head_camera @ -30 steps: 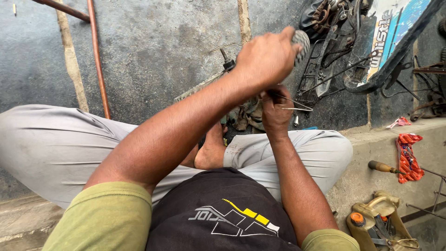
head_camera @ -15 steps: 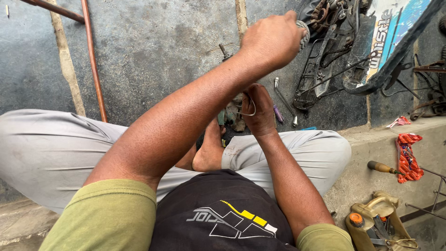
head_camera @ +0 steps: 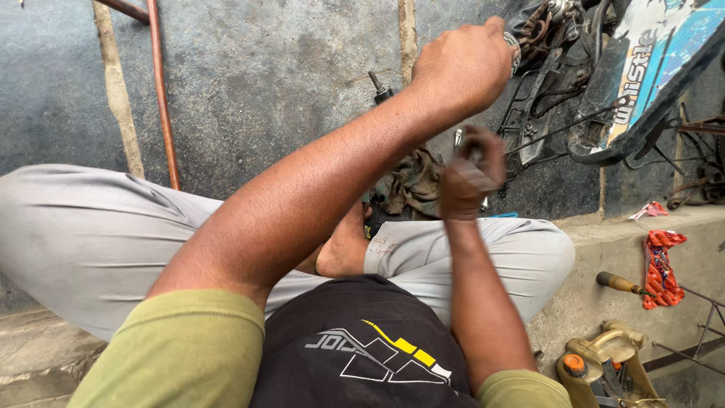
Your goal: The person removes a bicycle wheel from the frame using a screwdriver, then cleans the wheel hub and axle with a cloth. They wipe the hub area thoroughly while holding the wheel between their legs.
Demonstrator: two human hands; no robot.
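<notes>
I sit cross-legged on a concrete floor. My left hand (head_camera: 464, 64) reaches across to the upper right, clenched around a grey metal part (head_camera: 514, 47) that sticks out by the knuckles, close to a heap of greasy cycle parts (head_camera: 555, 34). Below it, my grease-blackened right hand (head_camera: 472, 174) is closed around a small metal piece (head_camera: 458, 138), of which only the tip shows. A dirty rag (head_camera: 411, 181) lies on the floor just under both hands.
A copper pipe (head_camera: 162, 98) runs along the floor at left. A blue-and-white panel (head_camera: 649, 60) leans at the upper right. On the ledge at right lie a wooden-handled screwdriver (head_camera: 619, 283), a red wrapper (head_camera: 661, 264) and a yellow can (head_camera: 604, 363).
My left hand has risen and shifted right toward the cycle parts. My right hand has moved right and closed tighter; the thin wire seen in it earlier no longer shows.
</notes>
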